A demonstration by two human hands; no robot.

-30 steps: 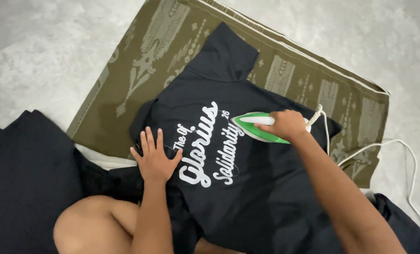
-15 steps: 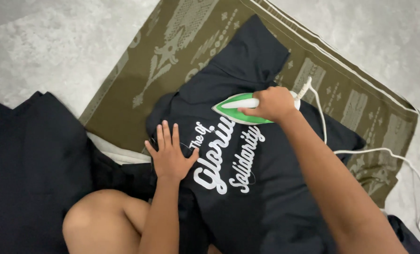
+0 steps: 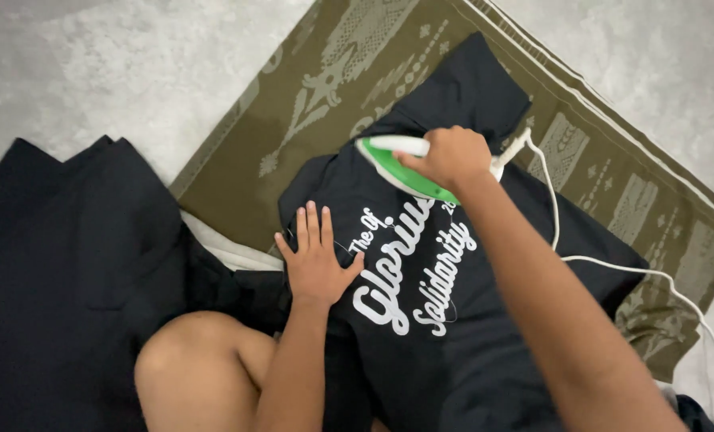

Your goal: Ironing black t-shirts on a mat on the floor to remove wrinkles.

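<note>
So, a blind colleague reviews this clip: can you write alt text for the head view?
A person's right hand grips a green and white iron on a black T-shirt with white lettering, while the left hand lies flat on the shirt. The shirt lies on an olive patterned mat on a grey floor; dark clothes sit to the left.
</note>
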